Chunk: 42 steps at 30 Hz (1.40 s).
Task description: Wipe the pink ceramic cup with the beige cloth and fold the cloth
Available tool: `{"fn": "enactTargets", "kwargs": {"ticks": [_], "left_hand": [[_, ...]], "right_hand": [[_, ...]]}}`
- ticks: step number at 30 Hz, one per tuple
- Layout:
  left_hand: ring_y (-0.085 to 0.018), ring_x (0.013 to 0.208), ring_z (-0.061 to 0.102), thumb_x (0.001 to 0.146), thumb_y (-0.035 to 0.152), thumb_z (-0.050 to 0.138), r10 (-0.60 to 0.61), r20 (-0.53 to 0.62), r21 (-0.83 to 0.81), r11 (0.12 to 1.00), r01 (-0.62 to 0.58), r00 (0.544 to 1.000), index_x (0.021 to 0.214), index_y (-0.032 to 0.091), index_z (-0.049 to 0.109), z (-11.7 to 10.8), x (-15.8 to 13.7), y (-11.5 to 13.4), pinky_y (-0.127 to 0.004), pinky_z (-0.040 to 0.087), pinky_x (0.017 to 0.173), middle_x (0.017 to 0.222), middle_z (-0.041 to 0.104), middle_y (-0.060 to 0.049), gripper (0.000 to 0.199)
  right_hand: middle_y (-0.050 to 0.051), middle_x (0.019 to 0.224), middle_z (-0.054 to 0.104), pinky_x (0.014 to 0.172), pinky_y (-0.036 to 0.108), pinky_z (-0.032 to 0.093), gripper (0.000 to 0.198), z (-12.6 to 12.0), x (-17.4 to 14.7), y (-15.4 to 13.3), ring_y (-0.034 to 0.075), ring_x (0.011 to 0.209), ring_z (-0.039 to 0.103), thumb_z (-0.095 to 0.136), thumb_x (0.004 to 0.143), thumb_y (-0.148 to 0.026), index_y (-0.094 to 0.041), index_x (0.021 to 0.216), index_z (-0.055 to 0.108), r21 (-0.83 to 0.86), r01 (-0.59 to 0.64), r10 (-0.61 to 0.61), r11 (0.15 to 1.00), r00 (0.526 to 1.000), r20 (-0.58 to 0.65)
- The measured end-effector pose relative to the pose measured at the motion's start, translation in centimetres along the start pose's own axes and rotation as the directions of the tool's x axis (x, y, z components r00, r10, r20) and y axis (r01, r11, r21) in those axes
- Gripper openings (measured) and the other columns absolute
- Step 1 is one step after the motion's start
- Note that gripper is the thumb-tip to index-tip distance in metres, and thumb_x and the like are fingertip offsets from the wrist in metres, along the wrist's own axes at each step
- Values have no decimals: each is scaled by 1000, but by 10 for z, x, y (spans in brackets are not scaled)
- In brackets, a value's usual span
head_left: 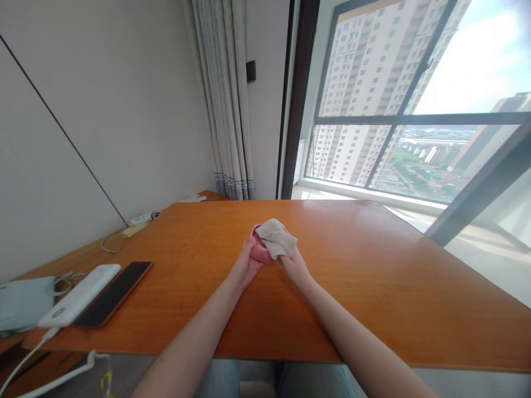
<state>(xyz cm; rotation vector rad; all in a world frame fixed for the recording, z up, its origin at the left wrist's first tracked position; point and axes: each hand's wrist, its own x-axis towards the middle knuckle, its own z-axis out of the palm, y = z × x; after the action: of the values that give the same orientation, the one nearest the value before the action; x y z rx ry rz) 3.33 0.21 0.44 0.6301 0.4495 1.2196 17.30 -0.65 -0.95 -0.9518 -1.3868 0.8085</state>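
At the middle of the broad orange-brown wooden table [373,265], a little way in from the person's edge, both bare hands meet around a small pink rounded object [260,251], perhaps a little bowl or case; too little of it shows to say which. The left hand [245,265] cups it from the left side, fingers curled about its wall, a closed hold. The right hand [292,264] presses a folded beige cloth [277,237] over its top and right flank, fingers pinched on the fabric, so cloth and pink surface are touching. Whether the object rests on the tabletop or is held just above it, I cannot tell.

To my eye this is the wiping itself, well under way rather than starting: one hand steadies, the other rubs. A further stroke would call for the left hand turning the object to bring an uncovered face under the cloth, while keeping a firm hold.

Well apart at the left edge lie a white power bank [81,301] and, just beside it, a black phone [114,293].
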Motion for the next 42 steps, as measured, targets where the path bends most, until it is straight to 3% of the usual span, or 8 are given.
{"fn": "enactTargets", "kwargs": {"ticks": [6, 11, 18, 25, 30, 35, 39, 42], "left_hand": [[-27, 124, 48, 91, 44, 42, -156, 110, 4, 988, 157, 982, 131, 19, 49, 4, -4, -3, -40, 44, 97, 135, 51, -11, 47], [-26, 109, 60, 89, 49, 45, -301, 44, 138, 946, 293, 953, 123, 12, 57, -9, 2, 6, -35, 47, 93, 116, 65, -14, 51], [-25, 93, 67, 86, 45, 53, -463, -17, 240, 858, 453, 886, 118, 10, 60, -21, 3, 10, -32, 52, 79, 105, 69, -15, 48], [-23, 94, 66, 85, 38, 56, -394, -4, 155, 908, 390, 919, 119, 11, 60, -16, 5, 7, -32, 53, 81, 113, 66, -14, 43], [-21, 99, 64, 85, 33, 57, -194, -97, 82, 976, 203, 976, 126, 22, 54, -18, 8, 9, -33, 53, 83, 121, 63, -8, 42], [-22, 102, 63, 83, 33, 59, -208, -163, 44, 975, 218, 965, 124, 17, 54, -19, 9, 11, -36, 53, 86, 119, 63, -11, 44], [-21, 97, 64, 82, 34, 60, -264, -131, 21, 963, 269, 956, 124, 17, 54, -16, 7, 8, -36, 53, 84, 117, 64, -11, 46], [-21, 98, 64, 84, 35, 59, -294, -59, -1, 956, 295, 954, 125, 16, 54, -13, 4, 7, -36, 52, 85, 117, 64, -11, 46]], "right_hand": [[8, 124, 60, 108, 45, 31, 46, -10, 4, 6, 26, 120, 49, 52, 75, -27, -19, 120, 57, 1, 39, -38, 999, 990, -135], [5, 96, 71, 96, 42, 43, 38, -19, 11, 2, 27, 101, 60, 49, 70, -26, -21, 104, 67, 75, -60, 59, 995, 998, 15], [5, 98, 71, 95, 41, 44, 31, -21, 12, -7, 26, 99, 62, 52, 72, -30, -22, 97, 69, 107, -117, 98, 987, 981, 168], [4, 101, 71, 101, 41, 39, 33, -27, 15, -9, 25, 106, 60, 52, 75, -33, -22, 101, 69, 123, -148, 128, 981, 979, 156], [4, 116, 66, 106, 42, 36, 42, -18, 9, -6, 24, 118, 54, 58, 73, -29, -23, 115, 63, 118, -122, 108, 985, 986, 125], [3, 122, 63, 101, 39, 43, 38, -22, 13, 6, 24, 118, 55, 57, 79, -42, -24, 111, 64, 324, -113, 163, 939, 978, -130], [3, 120, 64, 91, 36, 52, 48, -36, 22, 19, 23, 111, 60, 57, 78, -48, -22, 119, 56, 434, -144, 358, 889, 810, -464], [3, 117, 66, 88, 33, 54, 49, -33, 22, 24, 23, 109, 62, 61, 75, -48, -23, 117, 58, 434, -231, 416, 871, 816, -401]]}}
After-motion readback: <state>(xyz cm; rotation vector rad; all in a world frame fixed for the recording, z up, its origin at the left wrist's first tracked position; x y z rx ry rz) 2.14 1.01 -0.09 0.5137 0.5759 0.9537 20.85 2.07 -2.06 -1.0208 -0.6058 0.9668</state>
